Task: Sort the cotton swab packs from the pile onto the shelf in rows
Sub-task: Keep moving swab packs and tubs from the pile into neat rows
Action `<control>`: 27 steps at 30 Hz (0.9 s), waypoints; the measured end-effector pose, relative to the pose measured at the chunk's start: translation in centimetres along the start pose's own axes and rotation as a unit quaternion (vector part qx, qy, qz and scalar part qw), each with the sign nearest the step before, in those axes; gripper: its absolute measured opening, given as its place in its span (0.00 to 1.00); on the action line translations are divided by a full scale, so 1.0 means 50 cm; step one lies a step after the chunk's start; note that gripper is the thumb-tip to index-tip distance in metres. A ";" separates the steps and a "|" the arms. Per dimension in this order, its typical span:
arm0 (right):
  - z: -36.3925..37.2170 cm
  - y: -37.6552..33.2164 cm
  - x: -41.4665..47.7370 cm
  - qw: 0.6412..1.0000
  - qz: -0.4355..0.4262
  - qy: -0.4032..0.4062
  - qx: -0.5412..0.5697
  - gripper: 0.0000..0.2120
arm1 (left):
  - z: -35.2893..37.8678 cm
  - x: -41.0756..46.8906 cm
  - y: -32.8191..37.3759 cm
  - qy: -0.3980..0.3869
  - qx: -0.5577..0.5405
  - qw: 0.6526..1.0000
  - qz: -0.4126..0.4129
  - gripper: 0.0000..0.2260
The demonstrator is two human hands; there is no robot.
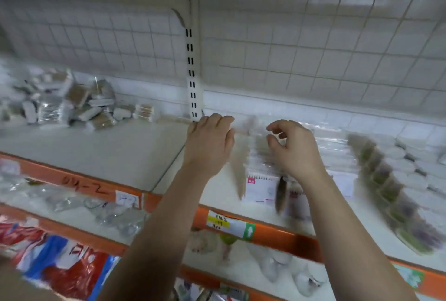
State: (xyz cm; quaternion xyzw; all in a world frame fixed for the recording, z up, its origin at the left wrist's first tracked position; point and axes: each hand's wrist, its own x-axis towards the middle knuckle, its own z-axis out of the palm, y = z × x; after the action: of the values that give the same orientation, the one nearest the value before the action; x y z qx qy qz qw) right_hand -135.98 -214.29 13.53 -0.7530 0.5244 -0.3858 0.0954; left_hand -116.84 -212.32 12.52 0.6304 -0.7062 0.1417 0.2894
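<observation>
A loose pile of cotton swab packs [72, 104] lies at the back left of the white shelf [115, 153]. On the right half, packs stand in rows [261, 153] that run from the back to the front edge. My left hand [208, 139] reaches to the back of the nearest row, and its bent fingers touch a blurred clear pack [243, 124]. My right hand [295, 147] hovers over the same row with curled fingers; thumb and forefinger pinch the clear wrap of a pack. Motion blur hides the details.
Further right run a long row of greenish packs [388, 187] and stacks of round white pads [415, 170]. A slotted upright [191, 76] divides the wire-grid back wall. The orange shelf lip [272, 233] carries price labels. Lower shelves hold clear and red-blue bags [60, 264].
</observation>
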 end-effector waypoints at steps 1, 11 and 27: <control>0.024 -0.024 0.007 1.000 -0.013 -0.008 0.003 0.10 | -0.012 -0.011 -0.034 0.006 0.004 1.000 -0.014 0.15; 0.348 -0.357 0.037 0.989 -0.089 -0.103 0.063 0.09 | -0.168 -0.151 -0.428 -0.022 0.058 0.988 -0.142 0.18; 0.721 -0.733 0.059 0.975 -0.098 -0.160 0.119 0.09 | -0.298 -0.263 -0.865 -0.045 0.048 0.979 -0.191 0.18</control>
State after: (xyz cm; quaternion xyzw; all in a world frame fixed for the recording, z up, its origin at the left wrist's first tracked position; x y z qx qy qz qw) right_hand -84.74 -210.43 10.36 -0.8359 0.3765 -0.3276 0.2287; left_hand -70.85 -200.43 9.47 0.7724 -0.5777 0.0889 0.2484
